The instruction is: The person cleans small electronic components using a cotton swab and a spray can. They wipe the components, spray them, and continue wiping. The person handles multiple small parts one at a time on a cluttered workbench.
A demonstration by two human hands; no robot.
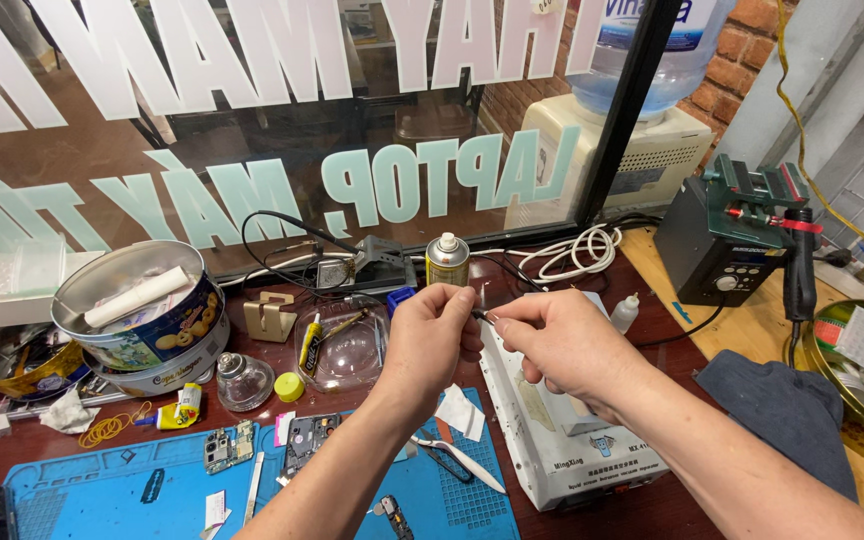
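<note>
My left hand [432,335] and my right hand [557,345] meet above the desk, fingertips pinched together on a small thin dark tool or part [482,316] between them. What it is exactly is too small to tell. Below them lies a white boxy heating plate machine [562,450]. A blue work mat [152,490] in front carries a small circuit board [228,446], a phone frame part [307,440] and tweezers [462,460].
A round cookie tin [142,310] stands at left, a spray can [447,260] and a soldering stand [377,265] behind. A clear dome lid [342,345], a glass bottle [244,380], a dark station with a hot-air handle [742,240] and a grey cloth [782,400] sit around.
</note>
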